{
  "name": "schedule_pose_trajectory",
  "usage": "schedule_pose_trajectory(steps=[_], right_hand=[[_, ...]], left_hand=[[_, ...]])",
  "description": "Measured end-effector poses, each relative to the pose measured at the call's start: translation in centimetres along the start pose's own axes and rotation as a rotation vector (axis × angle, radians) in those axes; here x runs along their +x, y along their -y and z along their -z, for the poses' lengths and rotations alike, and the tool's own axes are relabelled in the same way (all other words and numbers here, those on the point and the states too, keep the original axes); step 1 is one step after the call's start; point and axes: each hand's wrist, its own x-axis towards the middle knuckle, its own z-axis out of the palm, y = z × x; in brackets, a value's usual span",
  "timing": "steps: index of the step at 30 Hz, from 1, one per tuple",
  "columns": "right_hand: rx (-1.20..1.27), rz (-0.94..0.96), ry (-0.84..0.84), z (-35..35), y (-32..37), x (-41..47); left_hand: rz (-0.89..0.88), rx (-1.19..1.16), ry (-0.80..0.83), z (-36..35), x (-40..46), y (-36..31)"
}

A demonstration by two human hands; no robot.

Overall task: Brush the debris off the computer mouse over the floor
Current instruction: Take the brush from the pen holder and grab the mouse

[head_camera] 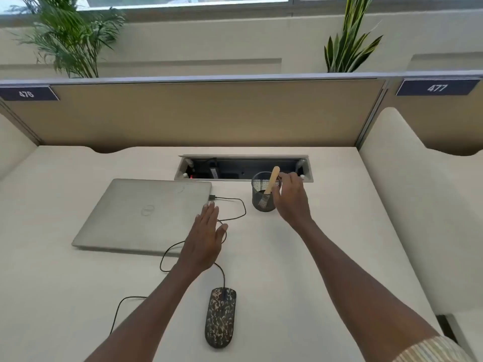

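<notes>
**Right hand at the pen cup, mouse lying untouched near the front edge**

The camouflage-patterned computer mouse (221,317) lies flat on the pale tabletop (326,257) at about 6 o'clock, neither hand touching it. Its black cable (235,202) loops toward 12 o'clock and plugs into the closed silver laptop (146,215) at about 10 o'clock.

The left hand (206,239) hovers over the cable with fingers straight and together, palm down, holding nothing, just beside the laptop's right edge.

The right hand (290,197) reaches to 1 o'clock, its fingers curled at the rim of the black mesh cup (264,197). A brush (271,180) with a pale wooden handle stands tilted in the cup; the fingertips are just beside the handle, and whether they actually grip anything I cannot tell.

Behind the cup is an open cable tray (243,168) set into the tabletop.
</notes>
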Motion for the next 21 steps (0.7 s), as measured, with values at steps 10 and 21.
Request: schedule_pose_trajectory(steps=[10, 21], right_hand=[[0.215, -0.300, 0.029, -1.3, -1.1, 4.4], [0.419, -0.264, -0.051, 0.4, 2.0, 5.1]], left_hand=[[0.047, -0.018, -0.027, 0.3, 0.3, 1.9], [0.058, -0.059, -0.072, 1.7, 0.1, 1.2]])
